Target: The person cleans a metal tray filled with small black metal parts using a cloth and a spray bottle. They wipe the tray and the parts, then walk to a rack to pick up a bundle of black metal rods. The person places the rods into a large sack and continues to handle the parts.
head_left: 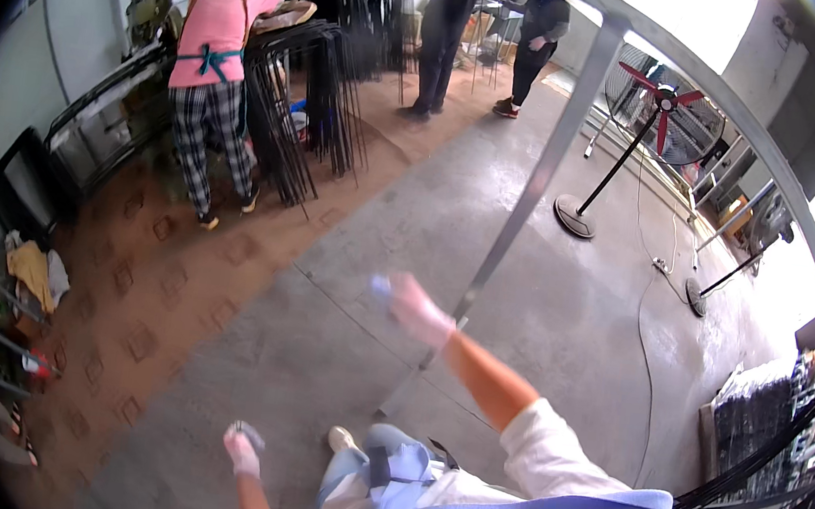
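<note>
Big floor first: grey concrete [369, 240] through the middle, a brown patterned strip [140, 264] running along the left. Over it rises a tall metal frame [527, 193], its bent tube arching to the right, one leg coming down behind the wearer's right wrist; whether they touch, this angle cannot tell. Beyond, racks of thin black legs [330, 95], and a co-worker in a pink top [212, 46] leaning in beside them. A red-bladed pedestal fan [664, 101] stands at the right, a wrapped stack [760, 420] below it near the rim.

Now the hands! The right hand [421, 311] is out in front, well blurred, its fingers apparently curled round a small bluish item [381, 287] at their tips. Down low, the left hand [242, 452] hangs over the floor, fingers bent in, seemingly grasping a small grey item [250, 431].

And the smallest players: both items look light enough for one hand. Soft or stiff? Too blurred to call. The bluish one offers little to grip, so a fingertip pinch at its near end looks sensible; the grey one, sitting deeper, suits a curled hold around its middle. Neither looks obviously fragile.
</note>
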